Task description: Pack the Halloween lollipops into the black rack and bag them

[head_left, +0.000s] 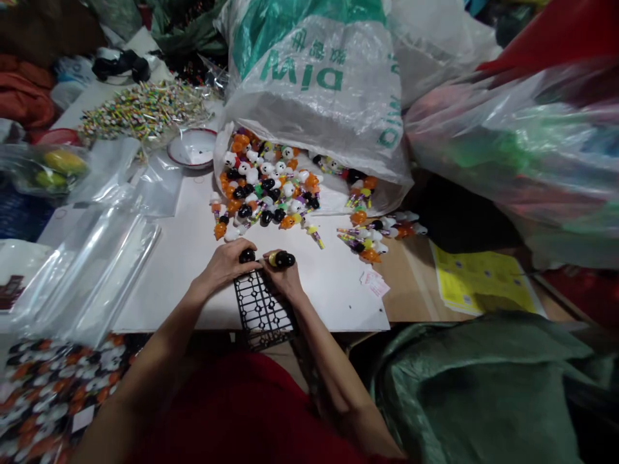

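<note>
My left hand (226, 263) is closed at the upper left corner of a black plastic grid frame (261, 303), with a small glossy black figure top (247, 256) at its fingertips. In the fingers of my right hand (286, 281) is a black figure topper (284, 260) with a gold-coloured band, pointing right. The grid frame lies between my wrists and reaches over the table's front edge. Just beyond my hands, a heap of orange, white and black figure toppers (268, 187) spills from the mouth of a large white plastic sack (319, 96).
More toppers (370, 235) lie right of the heap, near a paper tag (374, 282) and yellow sheets (483, 280). To the left are clear plastic sleeves (91, 270), a bowl (192, 147) and a pile of thin colourful pieces (145, 109). A green sack (483, 380) stands front right.
</note>
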{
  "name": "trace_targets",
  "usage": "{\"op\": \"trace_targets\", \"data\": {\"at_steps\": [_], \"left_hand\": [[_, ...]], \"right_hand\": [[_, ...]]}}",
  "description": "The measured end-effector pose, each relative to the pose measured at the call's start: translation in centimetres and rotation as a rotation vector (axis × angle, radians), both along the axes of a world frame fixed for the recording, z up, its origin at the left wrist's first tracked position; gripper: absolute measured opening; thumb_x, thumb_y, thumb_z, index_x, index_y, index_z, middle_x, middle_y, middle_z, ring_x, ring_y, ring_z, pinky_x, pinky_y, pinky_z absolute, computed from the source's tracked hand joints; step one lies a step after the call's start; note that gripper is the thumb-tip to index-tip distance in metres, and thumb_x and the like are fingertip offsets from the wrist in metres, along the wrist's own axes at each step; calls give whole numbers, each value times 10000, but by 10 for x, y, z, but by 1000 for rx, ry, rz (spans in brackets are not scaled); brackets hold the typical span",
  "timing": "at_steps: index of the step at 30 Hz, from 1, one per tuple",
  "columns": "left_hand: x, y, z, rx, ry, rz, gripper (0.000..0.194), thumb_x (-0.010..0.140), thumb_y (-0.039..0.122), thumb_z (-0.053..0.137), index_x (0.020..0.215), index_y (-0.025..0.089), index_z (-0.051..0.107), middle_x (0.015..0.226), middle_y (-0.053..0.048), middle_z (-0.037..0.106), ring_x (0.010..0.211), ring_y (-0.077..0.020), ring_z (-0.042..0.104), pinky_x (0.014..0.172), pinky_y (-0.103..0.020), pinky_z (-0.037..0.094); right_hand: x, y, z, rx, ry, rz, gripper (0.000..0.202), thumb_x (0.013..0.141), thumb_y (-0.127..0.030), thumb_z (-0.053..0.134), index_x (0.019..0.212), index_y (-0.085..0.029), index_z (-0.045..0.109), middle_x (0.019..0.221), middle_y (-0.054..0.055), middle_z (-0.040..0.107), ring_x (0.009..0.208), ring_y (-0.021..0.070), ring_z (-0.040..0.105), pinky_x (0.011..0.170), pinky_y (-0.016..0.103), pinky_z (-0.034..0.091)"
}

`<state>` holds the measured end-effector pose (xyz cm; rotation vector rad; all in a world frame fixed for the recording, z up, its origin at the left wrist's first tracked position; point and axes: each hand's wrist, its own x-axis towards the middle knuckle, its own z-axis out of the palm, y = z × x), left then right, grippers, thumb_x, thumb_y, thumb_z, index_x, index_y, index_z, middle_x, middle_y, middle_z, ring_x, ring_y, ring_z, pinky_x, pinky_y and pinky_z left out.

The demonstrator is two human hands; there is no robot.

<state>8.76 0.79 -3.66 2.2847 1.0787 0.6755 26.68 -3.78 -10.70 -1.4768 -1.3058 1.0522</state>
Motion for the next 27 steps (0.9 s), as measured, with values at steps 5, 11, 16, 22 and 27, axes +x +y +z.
{"op": "trace_targets", "data": {"at_steps": [5, 11, 16, 22, 27], "left_hand": [[-4, -3, 5, 21, 19, -100, 433, 868, 603, 611, 931, 174, 619, 831, -17, 660, 747, -154, 617, 685, -278, 473], [-5, 8, 4, 50, 53, -139, 413, 870, 475, 671, 1152, 177, 626, 1043, -75, 712, 945, -209, 668, 838, -346, 515], [-28, 25, 13, -51, 47, -41, 375, 811, 405, 723, 1128, 212, 668, 1062, -64, 726, 951, -217, 679, 866, -372, 524], [-54, 73, 7, -141, -12, 686, 372, 908, 438, 536, 1117, 157, 661, 1035, -105, 723, 941, -218, 667, 830, -332, 516], [-37, 130, -21, -378, 304, 867, 279, 672, 240, 746, 913, 125, 665, 1049, -195, 711, 1072, -335, 652, 870, -373, 492]], "right_hand": [[11, -7, -3, 80, -349, 188, 90, 804, -213, 558, 874, -193, 612, 829, 44, 660, 741, 191, 610, 706, 286, 474], [-13, 8, -3, 76, -570, 255, 168, 863, -211, 561, 1020, -169, 608, 985, 100, 662, 851, 220, 622, 759, 293, 480], [-13, 40, 6, 69, -451, 336, 130, 874, -192, 571, 977, -160, 643, 896, 45, 676, 804, 185, 614, 730, 267, 471], [-8, 98, 39, 180, -678, 417, 344, 881, -106, 521, 1189, -189, 651, 1185, 94, 647, 1009, 193, 602, 816, 273, 463], [-15, 106, 43, 77, -908, 340, 257, 895, -157, 499, 1089, -170, 669, 1206, 144, 629, 1094, 245, 560, 798, 294, 457]]}}
